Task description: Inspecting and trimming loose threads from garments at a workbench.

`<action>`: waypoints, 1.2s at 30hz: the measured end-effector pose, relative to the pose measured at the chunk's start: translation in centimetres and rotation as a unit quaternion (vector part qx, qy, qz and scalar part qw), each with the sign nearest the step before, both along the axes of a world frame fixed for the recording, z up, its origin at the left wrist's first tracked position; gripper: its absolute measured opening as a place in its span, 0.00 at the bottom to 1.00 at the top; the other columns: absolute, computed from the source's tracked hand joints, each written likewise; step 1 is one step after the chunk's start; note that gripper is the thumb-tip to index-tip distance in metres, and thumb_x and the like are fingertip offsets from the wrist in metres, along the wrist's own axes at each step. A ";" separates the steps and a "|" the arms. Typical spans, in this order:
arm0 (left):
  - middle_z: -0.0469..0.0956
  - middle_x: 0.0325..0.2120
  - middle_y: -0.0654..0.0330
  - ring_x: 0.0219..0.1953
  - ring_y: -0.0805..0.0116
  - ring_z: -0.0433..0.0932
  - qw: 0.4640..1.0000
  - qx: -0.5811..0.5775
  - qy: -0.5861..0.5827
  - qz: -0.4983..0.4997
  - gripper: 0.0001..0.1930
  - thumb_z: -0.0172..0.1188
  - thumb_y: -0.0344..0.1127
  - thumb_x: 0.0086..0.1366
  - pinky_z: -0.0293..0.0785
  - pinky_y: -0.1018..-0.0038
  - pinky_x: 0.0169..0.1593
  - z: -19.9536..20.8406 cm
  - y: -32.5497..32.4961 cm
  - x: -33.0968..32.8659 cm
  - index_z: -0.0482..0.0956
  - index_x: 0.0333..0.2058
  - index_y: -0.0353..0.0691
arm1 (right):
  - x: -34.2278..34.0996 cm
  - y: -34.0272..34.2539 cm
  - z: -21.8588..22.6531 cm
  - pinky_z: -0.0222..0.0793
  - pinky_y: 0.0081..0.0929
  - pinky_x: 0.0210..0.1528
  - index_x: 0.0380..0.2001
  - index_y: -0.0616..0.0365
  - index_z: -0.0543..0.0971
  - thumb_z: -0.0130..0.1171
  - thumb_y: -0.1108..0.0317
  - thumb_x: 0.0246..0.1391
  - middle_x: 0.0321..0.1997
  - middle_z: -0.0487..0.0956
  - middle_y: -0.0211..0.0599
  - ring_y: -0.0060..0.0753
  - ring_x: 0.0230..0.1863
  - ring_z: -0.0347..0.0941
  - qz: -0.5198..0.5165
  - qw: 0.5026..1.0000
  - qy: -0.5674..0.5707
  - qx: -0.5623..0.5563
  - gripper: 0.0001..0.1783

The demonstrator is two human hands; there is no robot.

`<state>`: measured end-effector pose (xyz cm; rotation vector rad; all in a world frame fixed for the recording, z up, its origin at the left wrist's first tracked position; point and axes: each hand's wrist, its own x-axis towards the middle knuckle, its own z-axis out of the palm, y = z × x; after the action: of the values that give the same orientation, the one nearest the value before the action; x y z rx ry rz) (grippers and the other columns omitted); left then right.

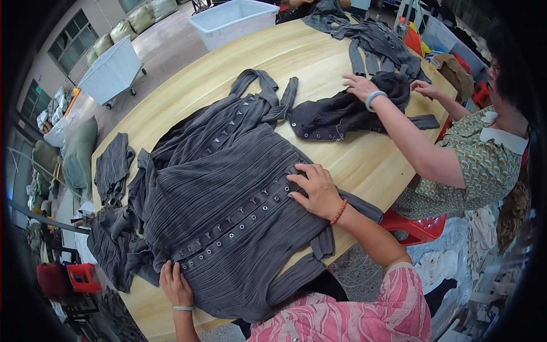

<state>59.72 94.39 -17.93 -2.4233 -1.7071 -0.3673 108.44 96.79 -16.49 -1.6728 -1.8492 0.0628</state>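
Observation:
A dark grey ribbed long-sleeved top (228,176) lies spread on the table before me. A row of metal hooks and a row of eyelets run slantwise along its front. My left hand (175,285) pinches its edge at the lower left end of these rows. At their upper right end, my right hand (317,192) rests on the cloth with fingers apart, the fingertips on the hook strip. Beyond it lies a second grey top (228,122) with hooks, partly overlapped by the first.
Across to the right, a co-worker's hands (364,88) are over a darker garment with eyelets (336,117). More grey garments lie at the far end (373,40) and left edge (114,165) of the wooden table (188,80). White bins (231,23), sacks and a red stool (413,225) stand around.

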 end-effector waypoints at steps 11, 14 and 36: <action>0.70 0.36 0.52 0.41 0.52 0.68 0.999 -0.002 -0.047 -0.019 0.15 0.60 0.30 0.55 0.62 0.60 0.47 2.7 0.6 -0.1 0.76 0.43 0.39 | 0.5 1.3 3.1 0.61 0.36 0.52 0.34 0.49 0.78 0.70 0.66 0.42 0.42 0.71 0.31 0.37 0.49 0.67 0.102 0.989 -0.068 -0.086 0.14; 0.68 0.35 0.52 0.41 0.52 0.67 0.997 -0.062 -0.052 0.006 0.18 0.63 0.30 0.52 0.62 0.60 0.46 3.0 0.9 -0.1 0.76 0.44 0.41 | 0.8 1.6 3.3 0.62 0.35 0.50 0.38 0.48 0.80 0.70 0.66 0.42 0.42 0.71 0.31 0.37 0.49 0.67 0.115 0.984 -0.091 -0.099 0.17; 0.70 0.44 0.52 0.51 0.52 0.65 0.989 -0.044 -0.132 0.057 0.20 0.69 0.41 0.51 0.59 0.58 0.54 3.8 0.1 -2.4 0.80 0.43 0.44 | -4.1 3.5 4.8 0.71 0.39 0.43 0.40 0.55 0.78 0.61 0.73 0.48 0.44 0.75 0.38 0.43 0.43 0.74 -0.124 0.933 -0.335 -0.031 0.14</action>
<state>57.32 94.48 -14.16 -2.4122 -1.9990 -0.6336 104.30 100.28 -11.71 -2.1347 -2.0864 -0.6389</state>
